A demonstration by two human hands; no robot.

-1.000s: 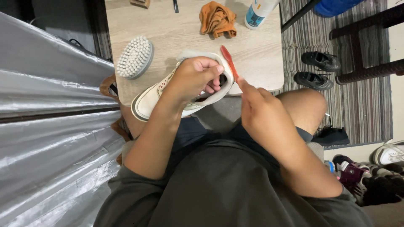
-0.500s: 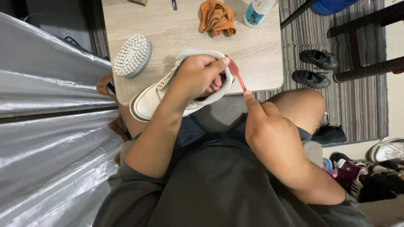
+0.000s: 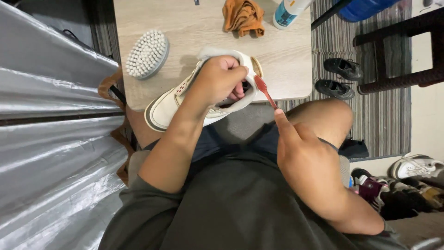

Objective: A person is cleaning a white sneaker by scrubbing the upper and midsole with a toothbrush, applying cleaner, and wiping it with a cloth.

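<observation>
Over my lap, my left hand (image 3: 217,81) grips the white sneaker (image 3: 185,99) by its collar, fingers hooked inside the opening, holding it at the table (image 3: 194,28) edge. My right hand (image 3: 303,155) is closed around a red toothbrush (image 3: 264,90); compared with a second ago the brush has come down, and its head now touches the heel rim, so scrubbing there seems to be under way. Farther out on the table lie a round white brush (image 3: 147,54), an orange cloth (image 3: 243,17) and a bottle (image 3: 289,10), whose contents I cannot see.
</observation>
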